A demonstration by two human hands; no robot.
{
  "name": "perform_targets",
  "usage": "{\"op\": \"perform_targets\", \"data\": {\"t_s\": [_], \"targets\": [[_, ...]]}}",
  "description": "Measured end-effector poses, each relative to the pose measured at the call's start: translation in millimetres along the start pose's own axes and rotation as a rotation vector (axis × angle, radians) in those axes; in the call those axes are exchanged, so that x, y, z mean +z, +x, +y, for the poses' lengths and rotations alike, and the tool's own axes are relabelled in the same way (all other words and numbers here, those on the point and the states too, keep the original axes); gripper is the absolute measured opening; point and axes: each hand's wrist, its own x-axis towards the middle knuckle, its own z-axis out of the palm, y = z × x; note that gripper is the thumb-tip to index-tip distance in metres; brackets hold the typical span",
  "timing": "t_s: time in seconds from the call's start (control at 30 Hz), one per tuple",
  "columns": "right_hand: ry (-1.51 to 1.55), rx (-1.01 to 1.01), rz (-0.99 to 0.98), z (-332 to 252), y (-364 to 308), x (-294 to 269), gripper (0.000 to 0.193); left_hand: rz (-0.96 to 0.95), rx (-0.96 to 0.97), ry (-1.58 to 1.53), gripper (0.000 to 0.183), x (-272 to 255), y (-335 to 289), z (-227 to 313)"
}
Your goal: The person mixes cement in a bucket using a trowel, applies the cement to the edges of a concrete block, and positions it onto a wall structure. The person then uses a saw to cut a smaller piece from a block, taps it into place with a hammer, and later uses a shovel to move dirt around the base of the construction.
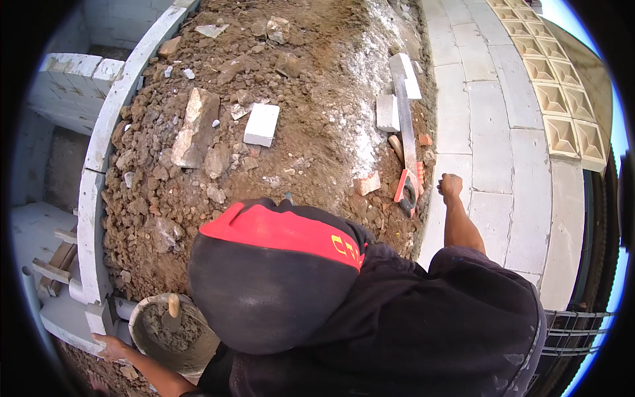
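At the lower left, my left hand (111, 347) is closed at the lower end of a small pale concrete block (100, 319), which sits at the end of the narrow block wall (94, 231). Beside this hand stands a round bucket (197, 360) of grey mortar, with a wooden-handled trowel (173, 308) in it. My right hand (451, 186) is a fist at the inner edge of the wide block wall (493, 165), its arm bent. Nothing shows in that fist. Nearest to it lies a handsaw (409, 155) with a red and black handle.
Rough soil (304, 139) with stones and rubble fills the space between the walls. Cut white blocks (262, 124) lie on it. Patterned cream vent blocks (565, 99) top the right wall. A black cap with a red panel (281, 235) covers the middle of the view.
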Motion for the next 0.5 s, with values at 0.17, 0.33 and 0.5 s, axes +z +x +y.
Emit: {"op": "perform_targets", "data": {"t_s": [0.17,0.33,0.5], "targets": [[-0.463,-0.229,-0.026,-53,-103,73,0.071,0.019,-0.061,0.072,0.125,-4,28,-4],[-0.618,-0.456,0.035,-33,-135,48,0.079,-0.069,-0.051,0.100,0.106,-9,-19,21],[-0.592,-0.515,-0.057,-23,-149,81,0.079,-0.477,0.194,0.090,0.078,18,121,-44]]}}
